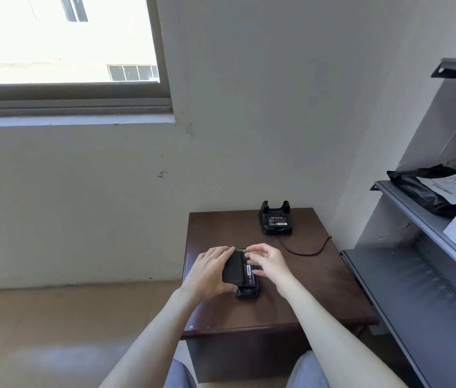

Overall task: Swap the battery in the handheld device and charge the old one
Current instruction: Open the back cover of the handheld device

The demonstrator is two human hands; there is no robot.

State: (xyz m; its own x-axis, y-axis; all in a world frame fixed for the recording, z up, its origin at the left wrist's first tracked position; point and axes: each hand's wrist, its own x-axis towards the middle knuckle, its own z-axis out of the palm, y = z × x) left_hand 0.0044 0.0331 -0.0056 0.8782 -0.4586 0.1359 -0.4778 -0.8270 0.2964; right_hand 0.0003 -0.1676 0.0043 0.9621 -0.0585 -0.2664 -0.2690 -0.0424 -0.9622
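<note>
We look down from a head-worn camera at a small dark brown table set in a room corner, and both of our bare forearms reach in from the bottom edge.

The handheld device lies near the middle of the table, back side up, its length running from 12 to 6 o'clock. Our left hand sits at the device's 9 o'clock side, fingers curled around a black cover that is tilted up off the device; we cannot tell whether the cover is fully free. Our right hand hovers at the 3 o'clock side with fingers loosely spread, fingertips touching the exposed back, where a white label shows. Its print is too small to read. The hands hide most of the device, so we cannot tell whether a battery sits inside.

At 12 o'clock from the device, near the table's far edge, stands a black charging cradle with 1 battery seated in it. A black cable curves from the cradle toward the table's 3 o'clock edge.

At 3 o'clock, grey metal shelves are cut off by the frame. They hold a black bag and white packaging, partly visible. A bright window fills the 10 o'clock corner, its view washed out.
</note>
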